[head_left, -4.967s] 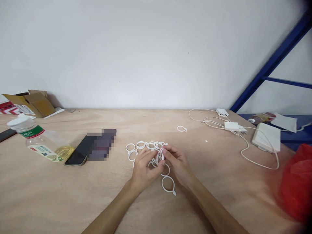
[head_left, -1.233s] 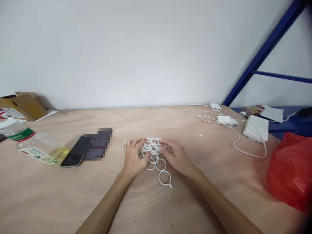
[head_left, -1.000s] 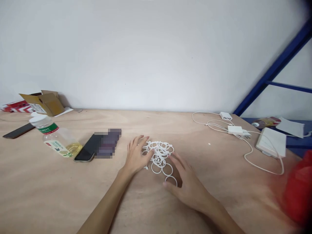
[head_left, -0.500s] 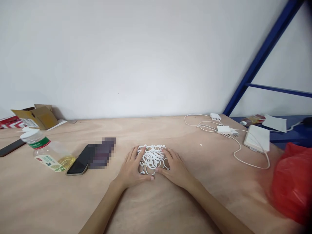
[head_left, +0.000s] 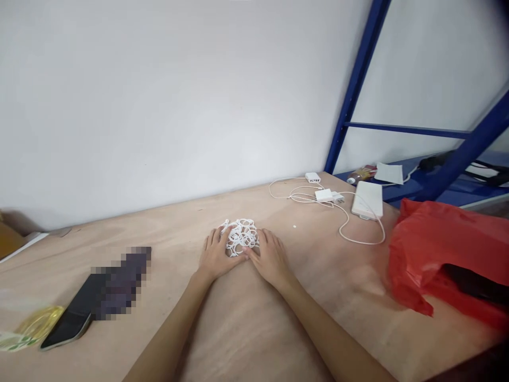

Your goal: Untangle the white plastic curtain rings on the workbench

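Note:
A tight heap of several white plastic rings (head_left: 239, 235) lies on the wooden table (head_left: 254, 329). My left hand (head_left: 215, 257) rests flat against the heap's left side, fingers stretched out and touching the rings. My right hand (head_left: 270, 256) lies flat against the right side, fingers extended, its thumb meeting the left thumb below the heap. Both hands cup the pile between them; neither is lifting a ring.
A dark phone (head_left: 75, 313) lies at the left beside a bottle (head_left: 24, 331) with yellow liquid. White chargers and cables (head_left: 330, 197) and a white box (head_left: 368, 200) sit at the back right. A red plastic bag (head_left: 445, 249) lies right. A blue metal frame (head_left: 358, 79) stands behind.
My hands swept the spread-out rings together into one compact heap and now close around it. The view has swung to the right, pushing the bottle and phone to the left edge.

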Tool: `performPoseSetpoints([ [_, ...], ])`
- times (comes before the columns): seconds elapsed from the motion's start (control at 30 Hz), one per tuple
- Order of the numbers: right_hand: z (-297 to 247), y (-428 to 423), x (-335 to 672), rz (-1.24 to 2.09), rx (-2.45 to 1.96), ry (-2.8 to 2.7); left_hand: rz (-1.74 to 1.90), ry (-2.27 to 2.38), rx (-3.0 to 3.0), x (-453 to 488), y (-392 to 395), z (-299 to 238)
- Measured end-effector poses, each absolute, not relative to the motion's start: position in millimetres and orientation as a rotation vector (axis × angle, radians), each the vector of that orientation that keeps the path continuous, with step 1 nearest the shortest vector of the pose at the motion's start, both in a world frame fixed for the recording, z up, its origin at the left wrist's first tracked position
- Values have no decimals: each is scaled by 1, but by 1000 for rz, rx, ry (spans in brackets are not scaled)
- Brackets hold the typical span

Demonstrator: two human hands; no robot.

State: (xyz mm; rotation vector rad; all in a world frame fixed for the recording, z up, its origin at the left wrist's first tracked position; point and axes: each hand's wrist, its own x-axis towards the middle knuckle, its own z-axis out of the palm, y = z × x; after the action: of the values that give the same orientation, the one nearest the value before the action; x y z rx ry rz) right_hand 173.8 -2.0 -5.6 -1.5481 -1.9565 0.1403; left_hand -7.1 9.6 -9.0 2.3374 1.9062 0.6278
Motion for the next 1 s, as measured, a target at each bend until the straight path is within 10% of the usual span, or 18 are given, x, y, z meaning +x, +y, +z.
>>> performPoseSetpoints([
  [1.0,5,-2,187,94,-1652,-1882,980,1930,2137,-27,-15,4],
])
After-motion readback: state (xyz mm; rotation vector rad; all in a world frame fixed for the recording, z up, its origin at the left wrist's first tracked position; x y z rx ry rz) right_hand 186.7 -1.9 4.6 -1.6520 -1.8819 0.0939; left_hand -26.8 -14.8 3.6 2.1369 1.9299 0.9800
